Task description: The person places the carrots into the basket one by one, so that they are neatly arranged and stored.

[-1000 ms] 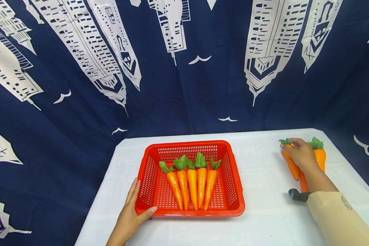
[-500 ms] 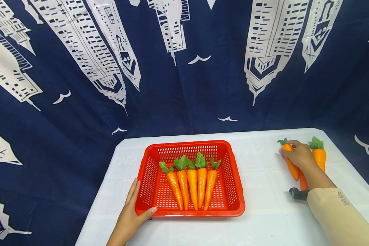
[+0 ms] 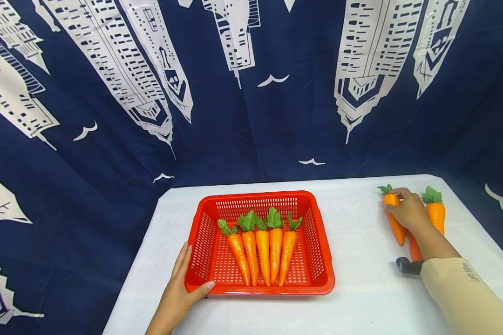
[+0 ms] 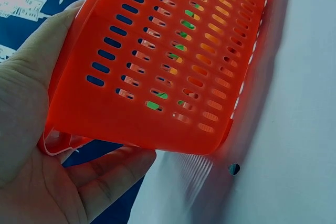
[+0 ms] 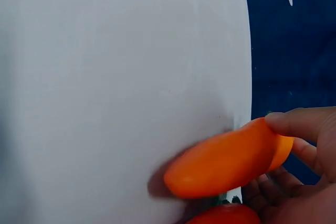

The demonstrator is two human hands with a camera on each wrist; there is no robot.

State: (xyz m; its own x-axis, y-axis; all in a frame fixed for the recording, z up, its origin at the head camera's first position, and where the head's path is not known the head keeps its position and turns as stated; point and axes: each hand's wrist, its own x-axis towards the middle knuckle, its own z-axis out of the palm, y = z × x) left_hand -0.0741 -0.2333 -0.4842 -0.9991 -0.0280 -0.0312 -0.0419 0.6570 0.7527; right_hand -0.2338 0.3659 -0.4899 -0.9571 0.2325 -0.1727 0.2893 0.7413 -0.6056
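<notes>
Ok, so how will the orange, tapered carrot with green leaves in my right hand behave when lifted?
The carrot will probably lift stiffly: its body shows no sag in your fingers. It may be slightly slippery, as its surface looks smooth. It could roll if released, since its sides look rounded.

From my remote station I record a table with a white, lightly creased surface; both far corners appear cut off at an angle. Faint lettering, too weak for me to read, shows toward the table's far edge. Navy cloth rises behind the table and extends past it on both sides. I note white towers printed spire-down high above the table, and white birds lower, nearer its edge. Lighting over the table is soft; the cloth darkens to its right.
</notes>
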